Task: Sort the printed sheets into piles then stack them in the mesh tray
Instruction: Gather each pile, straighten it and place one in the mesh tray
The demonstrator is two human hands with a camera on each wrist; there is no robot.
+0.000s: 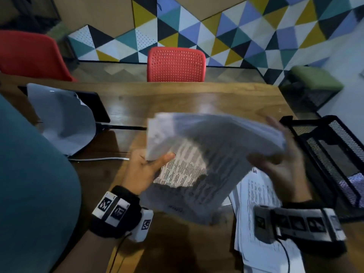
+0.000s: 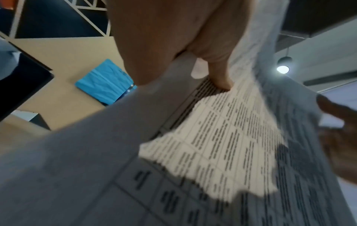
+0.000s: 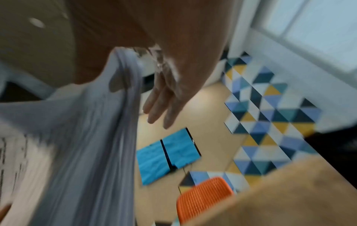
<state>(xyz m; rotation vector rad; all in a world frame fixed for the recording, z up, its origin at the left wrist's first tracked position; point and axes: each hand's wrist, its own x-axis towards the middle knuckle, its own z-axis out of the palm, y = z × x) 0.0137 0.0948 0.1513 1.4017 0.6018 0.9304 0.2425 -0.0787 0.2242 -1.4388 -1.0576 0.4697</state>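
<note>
A thick, blurred stack of printed sheets (image 1: 206, 154) is held up above the wooden table (image 1: 177, 99), between both hands. The left hand (image 1: 141, 170) grips its near-left edge, thumb on top. The right hand (image 1: 281, 154) holds the right edge, fingers fairly straight. A loose pile of sheets (image 1: 262, 223) lies below; the black mesh tray (image 1: 334, 146) stands just to the right.

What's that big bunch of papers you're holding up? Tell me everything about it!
The bundle of printed sheets is a thick batch of white paper with rows of black text in a ruled table. It is held up off the wooden table, bent and fanned, blurred by motion. The left hand pinches its near-left edge, thumb on top; the right hand grips its right side.
</note>
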